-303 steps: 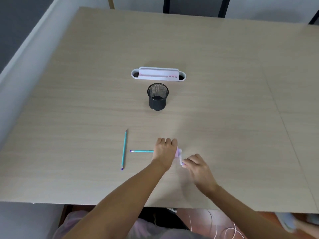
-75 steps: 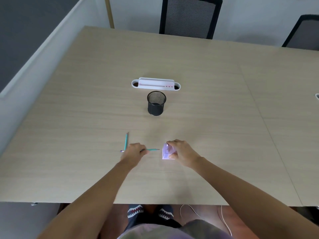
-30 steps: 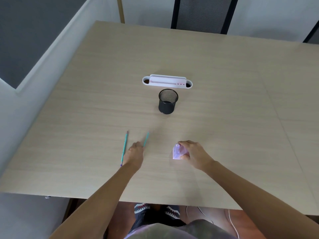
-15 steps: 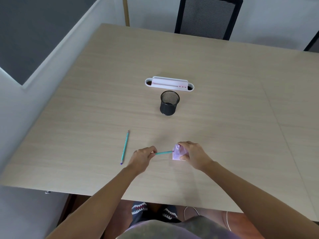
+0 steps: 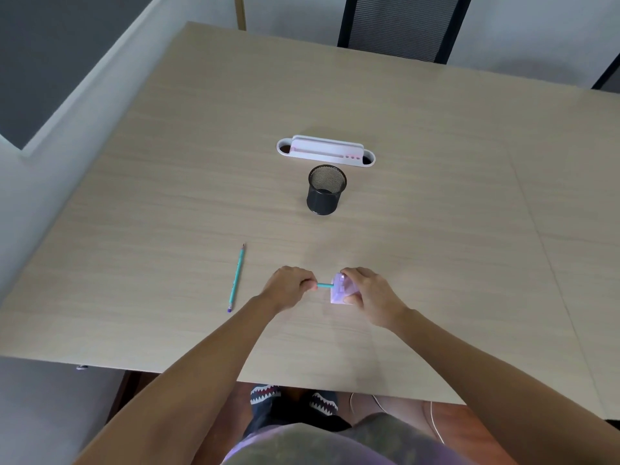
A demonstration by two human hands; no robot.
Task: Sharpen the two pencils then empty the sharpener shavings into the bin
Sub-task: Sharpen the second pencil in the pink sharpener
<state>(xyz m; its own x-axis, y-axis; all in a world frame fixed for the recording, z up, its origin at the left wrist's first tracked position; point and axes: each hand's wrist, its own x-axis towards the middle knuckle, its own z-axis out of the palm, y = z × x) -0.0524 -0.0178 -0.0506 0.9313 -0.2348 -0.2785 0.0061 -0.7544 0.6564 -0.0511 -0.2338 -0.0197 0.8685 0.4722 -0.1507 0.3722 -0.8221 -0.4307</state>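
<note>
On the pale wood-grain surface (image 5: 419, 203), the left hand (image 5: 288, 290) has its fingers curled round a teal pencil (image 5: 324, 286), which lies level and points toward 3 o'clock, its far end meeting the side of a lilac sharpener (image 5: 340, 292). Only a short stretch of the pencil shows between the two hands; whether its tip sits inside the sharpener's hole cannot be told. The right hand (image 5: 367, 293) grips the sharpener from its 3 o'clock side, fingers wrapped over the top and thumb against its near edge, and the sharpener appears to rest on the surface close to the near edge. At about 9 o'clock from the left hand, apart from it, a second teal pencil (image 5: 236, 278) lies flat and untouched, running roughly from 12 to 6 o'clock with its dark point at the far end and a purple cap at the near end. At 12 o'clock from the hands, well apart, a black mesh bin (image 5: 326, 193) stands upright, and just beyond it in the same direction lies a long white tray (image 5: 325, 151) with pink markings. A dark mesh-backed chair (image 5: 399, 28) stands past the far edge of the surface.
</note>
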